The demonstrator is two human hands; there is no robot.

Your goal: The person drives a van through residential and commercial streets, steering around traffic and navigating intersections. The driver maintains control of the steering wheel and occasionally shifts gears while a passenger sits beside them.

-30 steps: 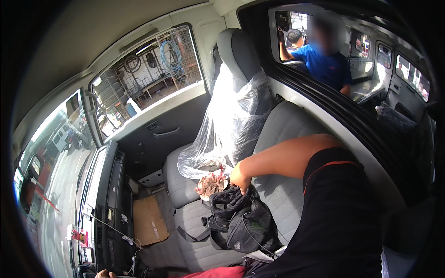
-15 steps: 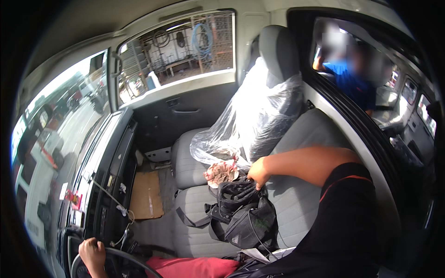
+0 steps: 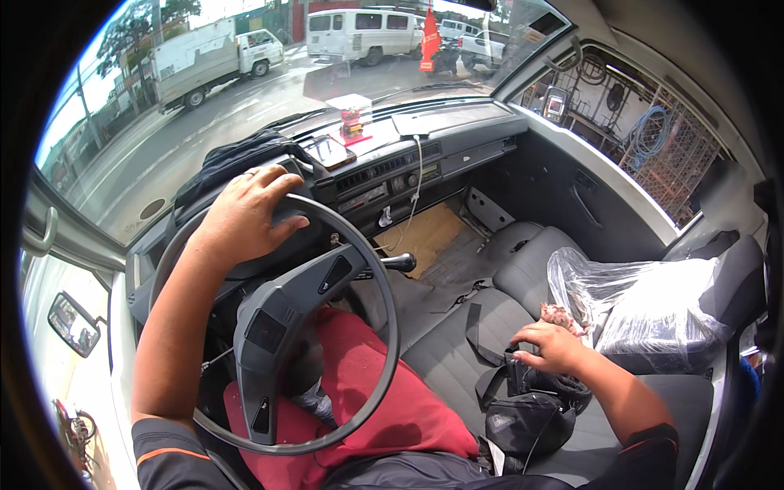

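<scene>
My left hand (image 3: 255,214) lies over the top of the black steering wheel (image 3: 392,314), fingers bent over the far side of the rim and thumb on the near side. Down on the grey bench seat, my right hand (image 3: 555,346) has its fingers curled at the top of a black bag (image 3: 529,423). Part of the bag is hidden under the hand, and its loose straps lie toward the wheel. A crumpled pinkish cloth (image 3: 562,317) sits just beyond that hand, beside the plastic-wrapped seat back (image 3: 661,306).
Past the wheel, the dashboard (image 3: 457,122) carries a small red figure in a clear case (image 3: 353,122) and a white cable (image 3: 418,167). A gear lever (image 3: 400,262) stands right of the wheel. Outside the windscreen are a white truck (image 3: 200,65) and a white van (image 3: 359,34).
My view has swung from the passenger side toward the windscreen and steering wheel. My left hand stays on the wheel, now seen whole; my right hand remains at the bag.
</scene>
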